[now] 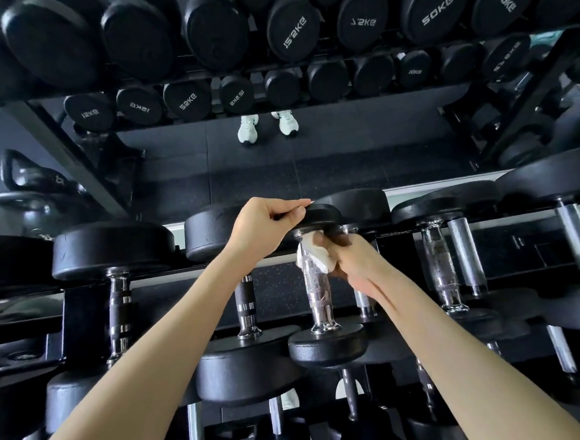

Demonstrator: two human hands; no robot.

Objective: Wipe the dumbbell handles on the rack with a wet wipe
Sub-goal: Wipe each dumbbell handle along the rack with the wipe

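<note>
- The wet wipe [313, 256], white and crumpled, is pressed against the upper part of a chrome knurled handle [316, 295], just under the far head.
- The handle belongs to a black dumbbell [327, 349] that lies on the top tier of the rack [72, 321], near the middle of the view. Its near head points toward the person and its far head toward the mirror.
- The wipe is gripped by the right hand [353, 258]. The fingers [334, 240] are curled round cloth and handle from the right side, the wrist is bent inward, and the bare forearm is stretched up from the lower right.
- The rim of the dumbbell's far head is gripped by the left hand [265, 223], with its fingers [291, 203] closed over the top edge and the thumb beneath. That forearm is extended from the lower left, so the two wrists lie close together.
- Neighbouring dumbbells [112, 249] are racked on both sides and on the tier below.
- In the mirror [346, 161] behind the rack, rows of numbered dumbbell heads, dark floor, a pair of white shoes [248, 129] and a kettlebell [28, 176] are reflected.
</note>
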